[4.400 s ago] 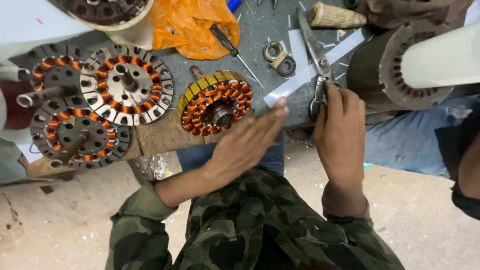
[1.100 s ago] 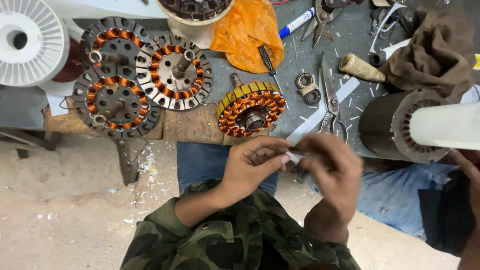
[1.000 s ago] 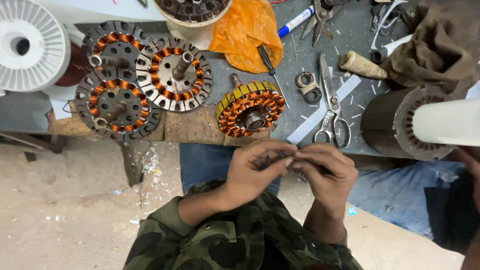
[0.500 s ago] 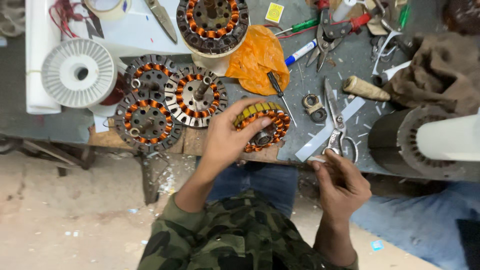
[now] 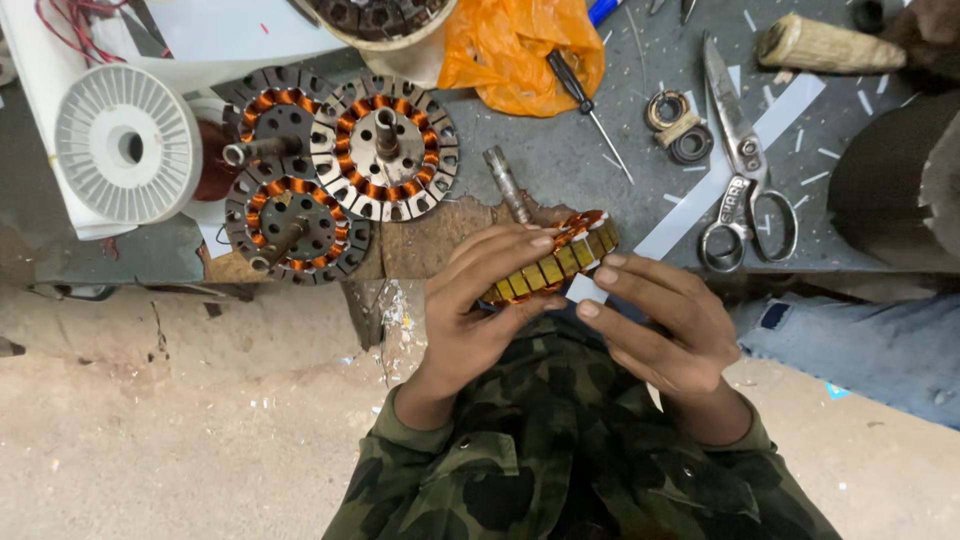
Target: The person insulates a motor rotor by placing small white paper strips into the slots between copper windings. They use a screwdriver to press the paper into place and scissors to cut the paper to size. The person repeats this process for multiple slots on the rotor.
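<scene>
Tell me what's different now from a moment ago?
The yellow-sided wound stator has come off the bench: the left hand picked it up and holds it on edge over the lap. The right hand moved in and presses a small white slip against its rim. The scissors, screwdriver and three other stators stayed put.

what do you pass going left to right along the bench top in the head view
white plastic spool → three copper-wound stators → metal shaft → black-handled screwdriver → small bearing rings → scissors. Nearer the camera, left hand and right hand hold a yellow-taped stator.
</scene>
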A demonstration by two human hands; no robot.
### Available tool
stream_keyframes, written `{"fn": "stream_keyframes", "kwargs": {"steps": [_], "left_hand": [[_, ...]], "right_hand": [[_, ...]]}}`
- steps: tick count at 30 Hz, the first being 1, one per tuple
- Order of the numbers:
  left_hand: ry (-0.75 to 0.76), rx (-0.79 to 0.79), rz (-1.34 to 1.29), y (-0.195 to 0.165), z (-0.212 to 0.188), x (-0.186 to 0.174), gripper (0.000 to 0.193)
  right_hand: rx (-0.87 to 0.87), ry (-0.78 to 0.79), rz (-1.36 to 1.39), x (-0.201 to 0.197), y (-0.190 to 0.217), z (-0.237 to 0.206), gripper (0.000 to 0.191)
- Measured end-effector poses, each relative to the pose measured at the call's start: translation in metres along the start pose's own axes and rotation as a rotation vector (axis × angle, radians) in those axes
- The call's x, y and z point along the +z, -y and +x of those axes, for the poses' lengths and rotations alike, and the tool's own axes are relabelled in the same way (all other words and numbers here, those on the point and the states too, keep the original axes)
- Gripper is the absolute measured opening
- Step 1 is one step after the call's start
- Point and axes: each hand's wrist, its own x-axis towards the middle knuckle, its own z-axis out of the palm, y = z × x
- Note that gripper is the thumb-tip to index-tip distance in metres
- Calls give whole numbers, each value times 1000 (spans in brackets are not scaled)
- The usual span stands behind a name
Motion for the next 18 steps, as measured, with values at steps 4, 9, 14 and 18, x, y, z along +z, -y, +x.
{"fn": "stream_keyframes", "kwargs": {"steps": [4, 9, 14, 18], "left_hand": [[28, 33, -7, 4, -1, -2, 51], [47, 48, -26, 6, -1, -2, 53], [71, 61, -20, 6, 1, -4, 50], [69, 70, -31, 7, 5, -3, 49]], "right_hand": [[45, 2, 0, 1, 4, 4, 37], [74, -14, 17, 1, 6, 14, 28], [-97, 188, -166, -8, 8, 25, 25], [-143, 197, -176, -13, 5, 26, 23]]}}
